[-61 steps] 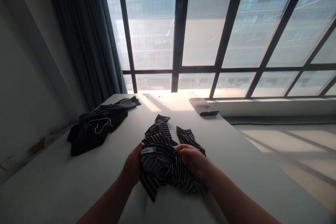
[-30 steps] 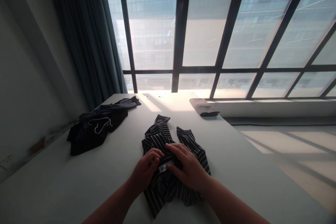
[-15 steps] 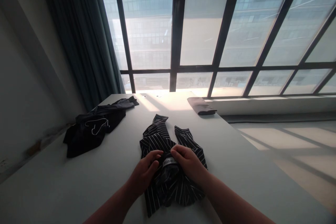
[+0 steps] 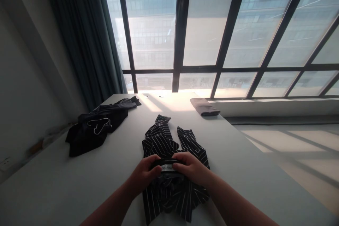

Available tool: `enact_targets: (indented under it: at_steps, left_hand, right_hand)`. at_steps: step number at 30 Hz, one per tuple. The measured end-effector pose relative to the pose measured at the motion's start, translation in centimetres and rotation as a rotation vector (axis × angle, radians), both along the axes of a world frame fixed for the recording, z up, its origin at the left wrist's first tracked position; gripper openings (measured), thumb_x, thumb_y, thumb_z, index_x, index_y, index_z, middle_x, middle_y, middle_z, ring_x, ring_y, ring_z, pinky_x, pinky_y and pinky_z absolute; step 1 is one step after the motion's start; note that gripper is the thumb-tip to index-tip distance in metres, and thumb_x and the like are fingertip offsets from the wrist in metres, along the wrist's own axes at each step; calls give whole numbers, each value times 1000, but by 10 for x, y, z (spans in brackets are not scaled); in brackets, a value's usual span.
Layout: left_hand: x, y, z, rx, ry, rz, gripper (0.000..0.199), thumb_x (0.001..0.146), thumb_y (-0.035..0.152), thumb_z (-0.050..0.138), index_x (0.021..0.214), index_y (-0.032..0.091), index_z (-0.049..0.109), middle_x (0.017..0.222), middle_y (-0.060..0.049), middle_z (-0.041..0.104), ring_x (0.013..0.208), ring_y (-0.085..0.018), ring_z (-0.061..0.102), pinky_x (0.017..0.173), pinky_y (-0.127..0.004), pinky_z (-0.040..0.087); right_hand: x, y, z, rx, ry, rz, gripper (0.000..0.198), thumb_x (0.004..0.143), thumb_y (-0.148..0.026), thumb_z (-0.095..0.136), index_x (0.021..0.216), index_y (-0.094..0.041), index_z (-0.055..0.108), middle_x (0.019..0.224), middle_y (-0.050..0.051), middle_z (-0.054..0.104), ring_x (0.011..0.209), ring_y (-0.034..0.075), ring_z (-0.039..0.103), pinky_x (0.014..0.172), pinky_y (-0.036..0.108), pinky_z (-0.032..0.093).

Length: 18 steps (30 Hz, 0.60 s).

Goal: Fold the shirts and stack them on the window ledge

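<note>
A black shirt with white stripes [image 4: 161, 144] lies crumpled on the white table [image 4: 116, 180], its two sleeves stretching away from me. My left hand [image 4: 144, 173] pinches the collar band on the left, thumb toward me. On the other side my right hand [image 4: 189, 167] grips the same band between thumb and fingers. Between my thumbs shows a white neck label [image 4: 166, 168] that reads "Studios". The lower part of the shirt hangs in folds beneath my hands.
Black clothing with a white drawstring [image 4: 99, 127] lies heaped at the table's left edge. A folded grey-brown cloth [image 4: 204, 107] rests near the far right corner. Behind are a dark curtain [image 4: 82, 35] and large windows [image 4: 153, 28].
My left hand has closed on the collar, where its fingers were looser before. The collar band is now held straighter across, with the label facing me more squarely.
</note>
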State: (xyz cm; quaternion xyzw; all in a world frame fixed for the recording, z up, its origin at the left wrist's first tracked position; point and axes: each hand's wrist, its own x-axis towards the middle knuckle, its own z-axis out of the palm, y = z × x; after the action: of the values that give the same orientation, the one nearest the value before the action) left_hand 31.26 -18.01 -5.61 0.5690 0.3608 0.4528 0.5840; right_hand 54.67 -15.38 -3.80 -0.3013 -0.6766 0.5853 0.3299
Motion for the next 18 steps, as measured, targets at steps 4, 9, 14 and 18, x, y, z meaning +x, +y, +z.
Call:
enact_targets:
  at_steps: [4,9,14,18]
  left_hand:
    - [-5,-3,-3,-111,-66,-88,45,75,58,89,85,15,77,76,-3,64,66,-13,54,62,-23,42]
    - [-6,-7,-9,-252,-220,-145,47,67,54,96,86,15,78,73,-3,65,62,-11,55,59,-21,42]
    - [-5,-4,-17,-259,-261,-107,50,65,53,97,88,13,78,78,-3,70,66,-13,60,63,-22,48]
    - [-4,-1,-18,-234,-303,-95,44,76,51,92,97,14,78,87,-5,74,76,-15,66,70,-24,52]
  right_hand:
    - [1,-1,-5,-164,97,50,47,80,-58,84,84,-14,67,71,-3,53,64,8,45,59,21,35]
    - [-1,-6,-13,-341,238,143,50,75,-57,89,83,-14,64,67,-5,50,58,6,42,56,19,31]
    - [-4,-5,-18,-421,310,87,47,71,-50,93,81,-14,66,68,-4,55,58,6,47,56,19,34]
    - [-3,-2,-21,-459,381,-48,44,68,-46,96,91,-16,75,76,-1,66,65,9,57,63,21,44]
